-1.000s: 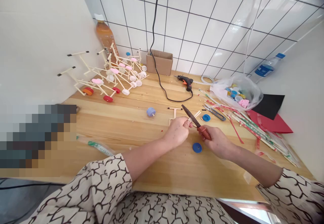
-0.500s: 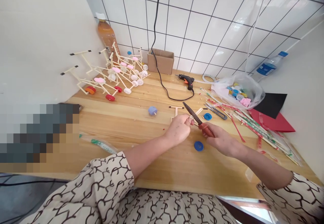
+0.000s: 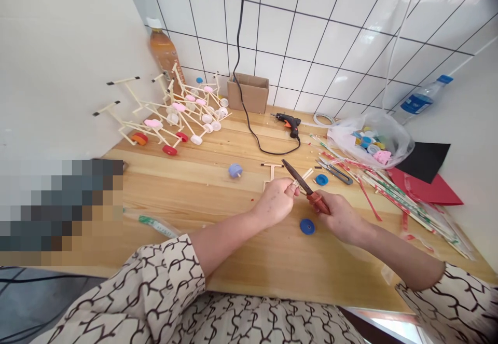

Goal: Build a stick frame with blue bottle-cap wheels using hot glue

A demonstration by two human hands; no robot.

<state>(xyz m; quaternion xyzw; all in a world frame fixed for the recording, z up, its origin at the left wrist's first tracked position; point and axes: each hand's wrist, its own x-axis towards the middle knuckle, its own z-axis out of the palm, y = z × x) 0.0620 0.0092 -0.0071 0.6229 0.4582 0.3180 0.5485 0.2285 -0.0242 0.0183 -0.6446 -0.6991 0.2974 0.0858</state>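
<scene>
My left hand (image 3: 275,201) is closed in a pinch on thin wooden sticks (image 3: 304,176) over the middle of the wooden table (image 3: 218,230). My right hand (image 3: 339,215) grips the red handles of a pair of cutters (image 3: 305,186), whose dark blades cross the sticks just beyond my left fingertips. A blue bottle cap (image 3: 307,226) lies on the table below my hands, and a second blue cap (image 3: 321,179) lies just beyond the cutters. A T-shaped stick piece (image 3: 271,170) rests behind my left hand.
Several stick-and-cap models (image 3: 175,115) are heaped at the back left by an orange bottle (image 3: 162,48). A cardboard box (image 3: 248,93), a corded glue gun (image 3: 287,122), a bag of caps (image 3: 369,141), scissors (image 3: 336,172), stick wrappers (image 3: 389,188), red and black sheets (image 3: 428,178) and a lilac wheel (image 3: 234,170) also sit here.
Both hands with sticks and cutters have stayed together and shifted only slightly right in the view as the camera tilted. Nothing was let go.
</scene>
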